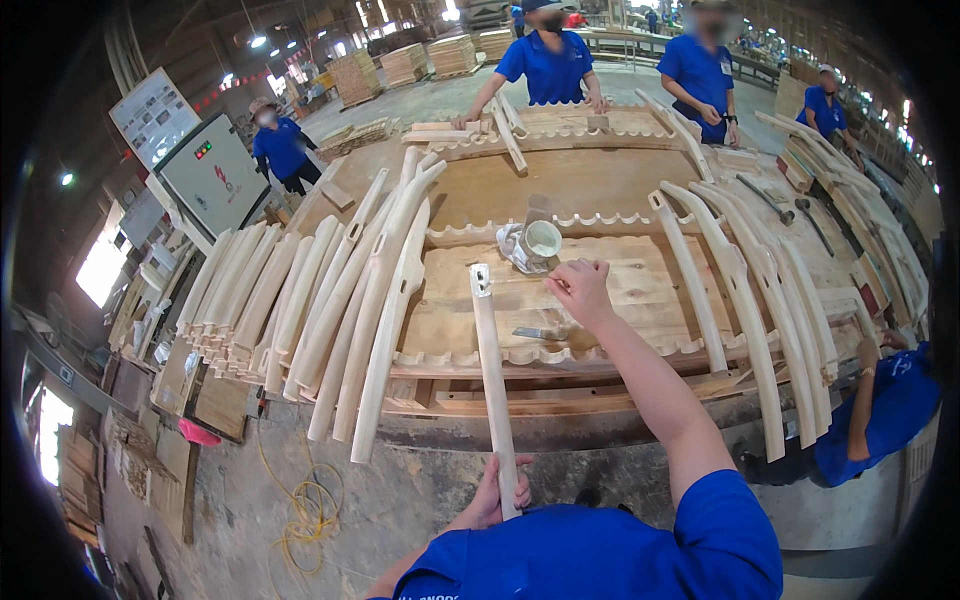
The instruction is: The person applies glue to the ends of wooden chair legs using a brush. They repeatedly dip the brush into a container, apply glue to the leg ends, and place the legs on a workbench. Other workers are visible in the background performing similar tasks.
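My left hand [492, 494] is closed around the lower end of a pale wooden leg [491, 360]. The leg reaches away from me over the table's near edge. White stuff smears its far end, around dark holes. Above the bench my right hand [583, 290] is closed, its fingers bent together; what they hold, if anything, is too small to make out. Just beyond that hand stands a small cup [543, 240] with pale contents, and a crumpled white cloth [513, 247] lies against its left side. Nearer me, a flat scraper-like blade [540, 333] rests on the boards.
Scalloped wooden strips [590, 222] cross the table. Curved wooden pieces [400, 290] are stacked at left, others [740, 290] at right near hammers [765, 198]. Co-workers in blue stand across the table [552, 68] and at right [890, 400]. A yellow hose [305, 510] coils on the floor.
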Tool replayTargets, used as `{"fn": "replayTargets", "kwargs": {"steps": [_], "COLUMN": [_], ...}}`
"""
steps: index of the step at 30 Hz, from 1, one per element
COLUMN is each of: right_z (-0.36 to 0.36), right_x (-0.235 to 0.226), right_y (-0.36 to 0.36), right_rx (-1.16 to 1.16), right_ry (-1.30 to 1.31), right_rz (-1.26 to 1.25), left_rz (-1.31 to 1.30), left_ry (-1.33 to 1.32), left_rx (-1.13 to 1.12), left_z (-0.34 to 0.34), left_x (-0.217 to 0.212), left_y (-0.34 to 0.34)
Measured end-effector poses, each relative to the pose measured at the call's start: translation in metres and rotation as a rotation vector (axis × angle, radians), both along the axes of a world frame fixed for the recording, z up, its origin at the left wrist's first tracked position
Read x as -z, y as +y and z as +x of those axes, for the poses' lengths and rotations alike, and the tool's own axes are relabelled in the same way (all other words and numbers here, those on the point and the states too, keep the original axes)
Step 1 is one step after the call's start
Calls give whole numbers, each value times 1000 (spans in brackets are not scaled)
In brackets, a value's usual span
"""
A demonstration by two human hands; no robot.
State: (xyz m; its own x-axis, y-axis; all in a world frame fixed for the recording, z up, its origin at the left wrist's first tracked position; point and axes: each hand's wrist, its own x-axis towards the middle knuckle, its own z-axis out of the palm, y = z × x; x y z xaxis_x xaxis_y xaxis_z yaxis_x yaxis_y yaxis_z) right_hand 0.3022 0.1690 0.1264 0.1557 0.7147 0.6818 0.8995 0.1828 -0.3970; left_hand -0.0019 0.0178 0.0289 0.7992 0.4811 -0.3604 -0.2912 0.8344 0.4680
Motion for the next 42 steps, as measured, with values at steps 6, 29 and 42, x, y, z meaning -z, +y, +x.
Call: {"fn": "replayTargets", "kwargs": {"steps": [6,29,42], "right_z": [-1,-9,-13], "right_x": [-2,-4,-11], "right_y": [-15,-3,13], "right_rx": [-78,-49,67], "right_ry": [71,-41,-87], "right_rz": [24,116,134], "left_rz": [-30,-17,4], "left_ry": [-21,-76,-68], "left_rx": [0,23,19], "left_z": [-1,1,0], "left_x": [4,1,3], "left_y": [1,1,2]}}
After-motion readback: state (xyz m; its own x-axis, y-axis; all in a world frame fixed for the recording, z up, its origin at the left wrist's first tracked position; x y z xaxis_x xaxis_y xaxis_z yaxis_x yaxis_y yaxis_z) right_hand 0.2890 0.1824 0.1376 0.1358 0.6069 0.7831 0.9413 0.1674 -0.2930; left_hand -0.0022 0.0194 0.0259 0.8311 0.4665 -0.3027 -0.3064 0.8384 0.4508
